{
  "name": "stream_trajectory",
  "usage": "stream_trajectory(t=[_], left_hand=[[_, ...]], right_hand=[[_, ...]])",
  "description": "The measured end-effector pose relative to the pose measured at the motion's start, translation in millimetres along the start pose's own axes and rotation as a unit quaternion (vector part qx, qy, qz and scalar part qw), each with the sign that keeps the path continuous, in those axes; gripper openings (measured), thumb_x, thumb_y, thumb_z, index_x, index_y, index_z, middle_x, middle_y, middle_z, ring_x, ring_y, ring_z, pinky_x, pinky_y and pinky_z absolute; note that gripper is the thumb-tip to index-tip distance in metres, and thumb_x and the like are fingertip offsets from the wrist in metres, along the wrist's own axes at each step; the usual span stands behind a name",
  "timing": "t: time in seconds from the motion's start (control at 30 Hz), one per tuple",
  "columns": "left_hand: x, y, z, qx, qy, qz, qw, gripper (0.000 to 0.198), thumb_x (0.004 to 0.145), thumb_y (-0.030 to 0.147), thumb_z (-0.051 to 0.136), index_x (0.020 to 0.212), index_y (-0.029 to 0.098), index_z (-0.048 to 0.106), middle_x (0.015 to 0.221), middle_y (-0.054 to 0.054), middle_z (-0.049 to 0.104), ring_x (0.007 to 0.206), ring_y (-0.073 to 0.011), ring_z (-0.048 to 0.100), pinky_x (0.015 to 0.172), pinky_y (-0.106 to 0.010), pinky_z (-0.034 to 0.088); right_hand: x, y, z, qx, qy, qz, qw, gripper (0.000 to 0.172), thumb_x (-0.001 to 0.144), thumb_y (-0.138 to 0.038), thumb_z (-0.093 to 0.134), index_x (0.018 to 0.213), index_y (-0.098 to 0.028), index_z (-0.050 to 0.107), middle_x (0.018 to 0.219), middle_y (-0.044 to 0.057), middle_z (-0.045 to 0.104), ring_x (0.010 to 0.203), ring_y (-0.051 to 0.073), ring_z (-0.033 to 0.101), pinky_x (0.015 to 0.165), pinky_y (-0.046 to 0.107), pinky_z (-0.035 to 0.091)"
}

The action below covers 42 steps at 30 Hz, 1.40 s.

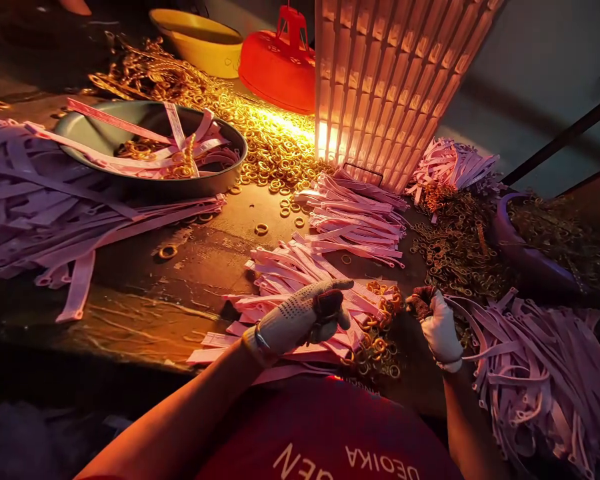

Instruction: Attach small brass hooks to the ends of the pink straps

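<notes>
My left hand (300, 319), in a dotted light glove with dark fingertips, is closed above a pile of pink fabric straps (285, 267). Its thumb and index finger extend to the right; whatever lies within the curled fingers is hidden. To the right, my right hand (437, 327), also gloved, has its dark fingertips pinched together. I cannot make out anything between them. Gold rings (380, 347) joined to strap ends lie between the two hands. A loose bundle of pink straps (545, 373) spreads just right of my right hand.
At the left, a metal bowl (150, 183) holds straps and gold pieces beside more straps (20, 193). Loose gold rings (275, 150) spread under a red lamp (280, 67), near a yellow basin (200, 47) and upright slatted panel (380, 87). Chains (460, 247) lie by a purple container (523, 240).
</notes>
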<state>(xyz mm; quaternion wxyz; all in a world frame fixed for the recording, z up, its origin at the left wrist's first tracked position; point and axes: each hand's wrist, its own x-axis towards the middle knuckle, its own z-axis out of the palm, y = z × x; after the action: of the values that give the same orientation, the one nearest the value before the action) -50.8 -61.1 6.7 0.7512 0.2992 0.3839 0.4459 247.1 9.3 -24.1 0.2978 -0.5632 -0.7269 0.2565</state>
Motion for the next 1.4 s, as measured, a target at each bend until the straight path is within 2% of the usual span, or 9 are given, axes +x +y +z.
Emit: stream_trajectory(t=[0.17, 0.3, 0.47, 0.6, 0.8, 1.07, 1.17, 1.27, 1.4], left_hand=[[0, -1, 13.4, 0.076, -0.048, 0.001, 0.996, 0.08, 0.09, 0.056, 0.062, 0.154, 0.017, 0.034, 0.069, -0.003, 0.066, 0.044, -0.0075, 0.045, 0.042, -0.019, 0.031], [2, -3, 19.8, 0.142, -0.04, 0.042, 0.988, 0.066, 0.091, 0.056, 0.06, 0.145, 0.02, 0.048, 0.064, 0.002, 0.058, 0.045, -0.0082, 0.045, 0.04, -0.018, 0.033], [5, -7, 13.3, 0.122, -0.054, 0.052, 0.99, 0.05, 0.089, 0.052, 0.063, 0.122, 0.014, 0.063, 0.059, 0.003, 0.056, 0.043, -0.0068, 0.043, 0.04, -0.018, 0.033], [5, -12, 7.6, 0.072, 0.004, 0.018, 0.997, 0.034, 0.08, 0.039, 0.075, 0.1, 0.013, 0.065, 0.063, 0.001, 0.06, 0.044, -0.0058, 0.042, 0.041, -0.018, 0.03], [1, -23, 7.8, 0.08, 0.047, 0.075, 0.993, 0.035, 0.084, 0.031, 0.068, 0.114, 0.015, 0.059, 0.063, 0.004, 0.057, 0.049, -0.0078, 0.046, 0.047, -0.02, 0.036], [-21, -15, 14.1, 0.387, 0.067, 0.298, 0.87, 0.053, 0.083, 0.012, 0.056, 0.135, 0.024, 0.062, 0.078, -0.001, 0.067, 0.066, -0.0131, 0.059, 0.064, -0.024, 0.046], [-25, -4, 10.6, 0.311, 0.07, 0.265, 0.91, 0.034, 0.087, 0.022, 0.061, 0.121, 0.02, 0.069, 0.084, -0.005, 0.071, 0.07, -0.0141, 0.062, 0.064, -0.024, 0.048], [-16, 3, 3.3, 0.146, 0.027, 0.134, 0.98, 0.028, 0.091, 0.04, 0.06, 0.102, 0.015, 0.068, 0.07, -0.003, 0.065, 0.053, -0.01, 0.052, 0.047, -0.02, 0.039], [-1, 1, 1.0, 0.081, 0.004, 0.056, 0.995, 0.032, 0.085, 0.045, 0.069, 0.083, 0.014, 0.063, 0.057, 0.001, 0.057, 0.042, -0.0056, 0.041, 0.04, -0.017, 0.029]], right_hand=[[-15, -83, 27, 0.227, -0.147, -0.042, 0.962, 0.04, 0.09, -0.035, 0.066, 0.127, -0.024, 0.057, 0.1, 0.004, 0.069, 0.087, 0.017, 0.065, 0.079, 0.032, 0.056], [-17, -109, 50, 0.271, -0.198, -0.063, 0.94, 0.042, 0.086, -0.032, 0.07, 0.125, -0.021, 0.059, 0.102, 0.005, 0.068, 0.088, 0.017, 0.065, 0.08, 0.032, 0.056], [-19, -109, 59, 0.325, -0.164, 0.006, 0.931, 0.034, 0.087, -0.038, 0.066, 0.115, -0.02, 0.058, 0.087, 0.001, 0.06, 0.074, 0.013, 0.057, 0.068, 0.026, 0.052], [-22, -104, 54, 0.338, -0.11, 0.035, 0.934, 0.035, 0.085, -0.037, 0.069, 0.115, -0.022, 0.057, 0.081, -0.003, 0.05, 0.069, 0.011, 0.049, 0.064, 0.023, 0.047], [-29, -106, 54, 0.375, -0.078, 0.073, 0.921, 0.037, 0.082, -0.036, 0.073, 0.114, -0.022, 0.062, 0.084, -0.001, 0.052, 0.069, 0.011, 0.046, 0.063, 0.024, 0.043], [-13, -91, 63, 0.486, -0.059, 0.138, 0.861, 0.027, 0.075, -0.032, 0.074, 0.099, -0.022, 0.067, 0.066, -0.007, 0.044, 0.052, 0.007, 0.027, 0.047, 0.02, 0.024], [-6, -91, 51, 0.453, -0.069, 0.126, 0.88, 0.032, 0.075, -0.034, 0.078, 0.103, -0.022, 0.068, 0.072, -0.005, 0.051, 0.054, 0.007, 0.032, 0.049, 0.021, 0.027], [-4, -101, 37, 0.426, -0.162, 0.126, 0.881, 0.036, 0.075, -0.035, 0.082, 0.106, -0.022, 0.07, 0.084, -0.002, 0.058, 0.062, 0.008, 0.042, 0.055, 0.022, 0.035], [0, -113, 33, 0.404, -0.267, 0.117, 0.867, 0.034, 0.073, -0.036, 0.084, 0.101, -0.021, 0.071, 0.089, 0.001, 0.064, 0.072, 0.012, 0.053, 0.064, 0.025, 0.042]])
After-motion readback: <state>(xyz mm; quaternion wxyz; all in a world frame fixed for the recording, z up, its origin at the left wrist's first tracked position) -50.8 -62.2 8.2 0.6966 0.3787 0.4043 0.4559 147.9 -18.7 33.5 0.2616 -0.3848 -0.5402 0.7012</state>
